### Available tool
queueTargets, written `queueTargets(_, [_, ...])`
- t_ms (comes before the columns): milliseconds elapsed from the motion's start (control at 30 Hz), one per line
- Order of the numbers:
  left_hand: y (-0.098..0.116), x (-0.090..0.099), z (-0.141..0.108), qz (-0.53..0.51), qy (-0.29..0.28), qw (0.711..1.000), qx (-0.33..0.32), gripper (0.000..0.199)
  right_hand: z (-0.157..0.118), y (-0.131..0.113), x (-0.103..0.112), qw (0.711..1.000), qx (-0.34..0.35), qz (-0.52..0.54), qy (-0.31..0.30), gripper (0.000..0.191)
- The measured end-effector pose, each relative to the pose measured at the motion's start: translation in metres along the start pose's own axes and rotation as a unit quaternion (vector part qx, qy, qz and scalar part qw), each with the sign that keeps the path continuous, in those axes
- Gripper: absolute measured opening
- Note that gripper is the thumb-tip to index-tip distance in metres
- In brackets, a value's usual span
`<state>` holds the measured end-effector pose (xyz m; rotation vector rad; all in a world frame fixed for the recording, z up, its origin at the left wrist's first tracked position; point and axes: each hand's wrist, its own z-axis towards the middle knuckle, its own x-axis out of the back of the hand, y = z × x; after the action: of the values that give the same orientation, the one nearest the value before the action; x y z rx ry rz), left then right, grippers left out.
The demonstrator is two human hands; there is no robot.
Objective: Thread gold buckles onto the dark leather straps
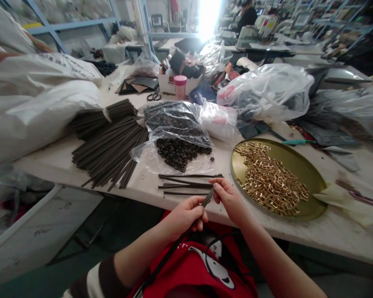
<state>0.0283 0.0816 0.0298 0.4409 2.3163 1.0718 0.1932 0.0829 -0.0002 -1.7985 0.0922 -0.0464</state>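
Observation:
My left hand [186, 215] is closed around a dark strap [208, 198], which slants up towards the right. At its upper end, the thumb and fingers of my right hand [229, 199] pinch the tip; whether a small piece sits there too is hidden. Several similar loose straps [186, 185] lie side by side on the table just beyond my hands. To the right, a round gold tray [313, 178] carries a heap of gold rectangular buckles [270, 178]. Small black loops or keepers [178, 155] spill from a clear plastic bag [174, 116] ahead of me.
A large pile of dark straps [112, 145] lies left, beside white sacks [43, 111] and a person's arm [6, 57]. Scissors [154, 97], a pink-lidded jar [180, 87] and plastic bags [267, 91] stand farther back. The table's front edge runs below my hands.

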Motion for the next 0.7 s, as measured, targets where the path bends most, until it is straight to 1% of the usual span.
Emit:
queueTargets(133, [0.003, -0.003, 0.009, -0.003, -0.008, 1.0, -0.006, 0.033, 0.003, -0.001, 0.006, 1.0, -0.015, 0.003, -0.005, 0.027])
queueTargets(333, [0.006, -0.006, 0.02, -0.027, -0.005, 1.0, -0.016, 0.02, 0.004, -0.002, 0.006, 1.0, -0.024, 0.01, -0.008, 0.028])
queueTargets(500, [0.005, -0.003, 0.021, -0.051, 0.0, 0.998, -0.034, 0.029, 0.009, 0.0, 0.003, 0.996, -0.046, 0.081, -0.005, 0.027])
queueTargets(567, [0.002, 0.0, 0.02, -0.062, -0.005, 0.997, -0.045, 0.03, 0.011, 0.001, 0.0, 0.986, -0.083, 0.144, -0.019, 0.026])
queueTargets(700, [-0.005, 0.005, 0.018, -0.08, -0.016, 0.995, -0.062, 0.03, 0.011, 0.006, -0.01, 0.944, -0.181, 0.274, -0.038, 0.028])
